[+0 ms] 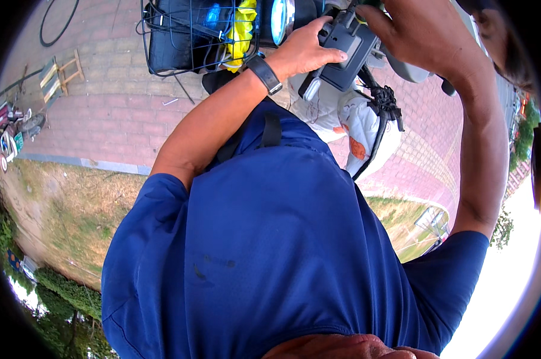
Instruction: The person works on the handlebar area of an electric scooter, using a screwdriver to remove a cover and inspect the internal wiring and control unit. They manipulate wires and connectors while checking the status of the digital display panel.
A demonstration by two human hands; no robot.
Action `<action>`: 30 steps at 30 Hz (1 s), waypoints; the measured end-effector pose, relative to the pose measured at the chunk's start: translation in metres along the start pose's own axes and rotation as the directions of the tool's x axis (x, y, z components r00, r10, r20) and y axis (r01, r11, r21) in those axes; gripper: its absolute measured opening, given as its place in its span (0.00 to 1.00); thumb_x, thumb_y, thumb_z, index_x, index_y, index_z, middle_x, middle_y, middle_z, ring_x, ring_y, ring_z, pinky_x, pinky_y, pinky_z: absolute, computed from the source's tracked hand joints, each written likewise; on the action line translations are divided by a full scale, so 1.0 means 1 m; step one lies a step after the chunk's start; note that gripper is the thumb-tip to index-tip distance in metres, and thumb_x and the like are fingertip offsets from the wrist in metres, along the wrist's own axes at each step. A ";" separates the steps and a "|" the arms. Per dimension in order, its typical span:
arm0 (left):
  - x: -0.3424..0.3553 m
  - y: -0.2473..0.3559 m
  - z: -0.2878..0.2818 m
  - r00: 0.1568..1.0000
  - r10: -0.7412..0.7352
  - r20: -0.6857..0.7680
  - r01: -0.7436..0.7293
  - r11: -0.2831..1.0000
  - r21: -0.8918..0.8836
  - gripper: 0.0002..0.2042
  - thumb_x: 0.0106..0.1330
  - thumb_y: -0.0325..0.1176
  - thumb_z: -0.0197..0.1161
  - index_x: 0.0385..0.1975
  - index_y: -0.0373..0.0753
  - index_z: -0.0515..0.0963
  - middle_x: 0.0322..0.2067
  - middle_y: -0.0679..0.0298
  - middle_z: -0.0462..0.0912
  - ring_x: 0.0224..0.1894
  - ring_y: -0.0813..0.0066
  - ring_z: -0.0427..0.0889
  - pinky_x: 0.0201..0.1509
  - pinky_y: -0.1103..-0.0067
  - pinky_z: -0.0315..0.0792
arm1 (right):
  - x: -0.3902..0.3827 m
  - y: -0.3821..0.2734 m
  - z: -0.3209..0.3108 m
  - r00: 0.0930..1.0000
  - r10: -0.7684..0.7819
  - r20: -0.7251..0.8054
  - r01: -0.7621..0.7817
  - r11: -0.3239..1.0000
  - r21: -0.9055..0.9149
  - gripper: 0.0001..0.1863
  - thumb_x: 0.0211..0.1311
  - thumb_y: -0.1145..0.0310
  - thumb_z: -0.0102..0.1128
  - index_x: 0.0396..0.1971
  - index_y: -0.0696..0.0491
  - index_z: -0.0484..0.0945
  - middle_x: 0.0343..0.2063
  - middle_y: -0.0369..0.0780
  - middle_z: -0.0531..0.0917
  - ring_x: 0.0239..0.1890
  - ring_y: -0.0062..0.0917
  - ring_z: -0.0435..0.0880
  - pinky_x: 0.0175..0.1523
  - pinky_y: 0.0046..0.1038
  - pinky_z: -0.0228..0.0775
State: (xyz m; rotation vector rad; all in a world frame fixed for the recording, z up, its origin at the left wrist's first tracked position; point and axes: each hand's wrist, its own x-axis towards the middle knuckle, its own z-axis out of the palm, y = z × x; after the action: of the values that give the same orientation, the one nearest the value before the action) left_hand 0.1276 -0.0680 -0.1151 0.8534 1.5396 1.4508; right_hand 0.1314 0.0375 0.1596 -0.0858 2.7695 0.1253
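Observation:
A dark grey, box-shaped housing (348, 52) sits amid the handlebar parts of a parked bike or scooter. My left hand (309, 49), with a black band on the wrist, grips its left side, thumb and forefinger on the casing. Over its far right corner bends my right hand (411, 33), its thumb side by a small yellowish part. The right fingers are mostly hidden, and what they pinch is too small to name. To the left of the housing is a round headlight (279, 21). Below it hangs a white cover with orange shapes (366, 128).
A black wire basket (173, 73) at the far left of the bike holds a dark bag and a yellow cloth or bag (241, 33). Another person (496, 45) is close at the upper right. A small folding stool (61, 75) stands on the paving at left, near another parked vehicle (16, 128).

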 end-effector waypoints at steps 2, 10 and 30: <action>-0.001 0.001 0.001 1.000 -0.005 -0.007 0.005 1.000 -0.002 0.44 0.57 0.43 0.78 0.71 0.31 0.63 0.56 0.47 0.81 0.55 0.61 0.84 0.60 0.73 0.76 | 0.001 -0.001 0.000 0.998 -0.063 -0.019 0.063 0.998 -0.030 0.12 0.59 0.68 0.63 0.32 0.58 0.71 0.25 0.48 0.78 0.31 0.46 0.82 0.37 0.43 0.73; -0.004 0.003 0.001 1.000 -0.015 -0.006 0.015 0.999 -0.031 0.44 0.57 0.44 0.78 0.70 0.31 0.64 0.57 0.46 0.80 0.55 0.60 0.83 0.60 0.73 0.76 | 0.005 0.003 0.006 0.993 -0.103 -0.059 0.105 0.994 0.023 0.12 0.58 0.68 0.64 0.30 0.58 0.71 0.24 0.48 0.78 0.30 0.46 0.82 0.37 0.43 0.73; -0.003 0.003 0.008 0.999 0.007 -0.031 -0.007 1.000 0.012 0.46 0.56 0.46 0.78 0.71 0.30 0.63 0.55 0.44 0.82 0.54 0.59 0.85 0.60 0.73 0.76 | 0.005 -0.004 -0.006 0.999 -0.007 0.044 0.006 1.000 0.027 0.08 0.52 0.75 0.59 0.32 0.59 0.72 0.22 0.50 0.77 0.27 0.48 0.79 0.35 0.44 0.71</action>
State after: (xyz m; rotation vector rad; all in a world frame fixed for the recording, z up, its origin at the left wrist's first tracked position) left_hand 0.1359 -0.0675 -0.1118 0.8474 1.5708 1.4678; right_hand 0.1248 0.0325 0.1627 -0.0842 2.7261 0.0868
